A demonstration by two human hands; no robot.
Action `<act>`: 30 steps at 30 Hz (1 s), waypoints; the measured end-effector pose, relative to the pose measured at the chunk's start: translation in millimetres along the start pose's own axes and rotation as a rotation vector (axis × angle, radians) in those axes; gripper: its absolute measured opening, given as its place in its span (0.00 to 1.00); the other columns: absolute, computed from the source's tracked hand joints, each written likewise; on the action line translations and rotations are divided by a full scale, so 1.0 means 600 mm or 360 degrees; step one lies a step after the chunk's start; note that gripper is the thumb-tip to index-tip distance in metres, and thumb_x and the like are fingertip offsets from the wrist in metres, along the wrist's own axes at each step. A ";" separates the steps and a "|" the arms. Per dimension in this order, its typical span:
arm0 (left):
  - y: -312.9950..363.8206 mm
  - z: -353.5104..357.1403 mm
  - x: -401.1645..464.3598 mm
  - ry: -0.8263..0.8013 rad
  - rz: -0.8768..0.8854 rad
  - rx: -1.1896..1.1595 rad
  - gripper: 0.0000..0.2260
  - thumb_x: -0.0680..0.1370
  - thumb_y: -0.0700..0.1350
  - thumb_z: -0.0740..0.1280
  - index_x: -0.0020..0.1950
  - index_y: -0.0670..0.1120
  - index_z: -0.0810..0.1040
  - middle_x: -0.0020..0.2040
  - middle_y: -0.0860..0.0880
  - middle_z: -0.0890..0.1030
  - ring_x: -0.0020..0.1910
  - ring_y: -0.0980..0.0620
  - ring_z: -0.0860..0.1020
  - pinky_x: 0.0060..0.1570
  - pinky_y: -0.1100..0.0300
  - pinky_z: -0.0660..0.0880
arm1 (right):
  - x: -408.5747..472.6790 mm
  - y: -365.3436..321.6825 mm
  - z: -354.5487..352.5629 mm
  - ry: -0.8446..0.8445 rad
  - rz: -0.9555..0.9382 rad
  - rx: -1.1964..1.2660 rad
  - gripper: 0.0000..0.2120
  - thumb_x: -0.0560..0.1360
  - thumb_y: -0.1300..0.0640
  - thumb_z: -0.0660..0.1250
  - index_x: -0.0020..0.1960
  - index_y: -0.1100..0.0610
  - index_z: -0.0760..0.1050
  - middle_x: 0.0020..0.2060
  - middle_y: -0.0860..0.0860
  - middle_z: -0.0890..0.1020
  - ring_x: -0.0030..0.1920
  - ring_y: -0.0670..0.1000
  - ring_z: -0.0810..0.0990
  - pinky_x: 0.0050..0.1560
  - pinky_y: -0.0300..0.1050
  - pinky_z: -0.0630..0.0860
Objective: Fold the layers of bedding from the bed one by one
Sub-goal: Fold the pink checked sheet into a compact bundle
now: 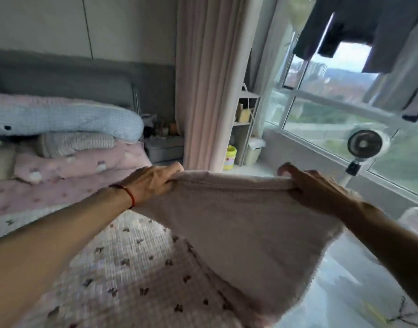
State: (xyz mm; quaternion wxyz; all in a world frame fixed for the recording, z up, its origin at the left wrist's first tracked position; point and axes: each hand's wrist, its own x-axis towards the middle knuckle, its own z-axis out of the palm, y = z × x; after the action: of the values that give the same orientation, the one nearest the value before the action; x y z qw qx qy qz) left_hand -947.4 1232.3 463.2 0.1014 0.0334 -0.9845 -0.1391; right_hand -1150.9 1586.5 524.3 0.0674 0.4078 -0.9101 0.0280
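A pale pink knitted blanket point(238, 223) hangs stretched in the air between both my hands, over the bed's right edge. My left hand point(153, 179), with a red cord at the wrist, grips its upper left corner. My right hand point(309, 185) grips the upper right corner. The blanket's lower part drapes down toward me. Under it lies a light quilt with small dark bows point(122, 263) covering the bed. Further up the bed lies a pink dotted cover point(68, 164).
A long blue plush pillow point(61, 119) and a striped pillow point(77, 143) lie by the grey headboard point(68, 79). A pink curtain point(208, 91) hangs ahead. A small fan point(364, 144) stands by the window point(333, 110). Dark clothes point(359, 27) hang above. Glossy floor point(345, 292) lies at right.
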 end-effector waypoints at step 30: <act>-0.019 -0.658 -0.391 -0.0123 -0.0915 0.0244 0.12 0.67 0.44 0.81 0.47 0.47 0.85 0.41 0.53 0.87 0.40 0.56 0.85 0.37 0.68 0.76 | 0.205 -0.383 -0.361 0.0184 -0.0876 -0.0095 0.25 0.61 0.28 0.76 0.37 0.51 0.79 0.33 0.44 0.82 0.39 0.46 0.82 0.41 0.43 0.75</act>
State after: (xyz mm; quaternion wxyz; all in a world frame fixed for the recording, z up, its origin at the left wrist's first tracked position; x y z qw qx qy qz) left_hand -635.4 1138.2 786.5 0.0177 0.3129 -0.9455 -0.0886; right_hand -1038.9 1365.9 755.4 0.1363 0.6352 -0.7602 0.0051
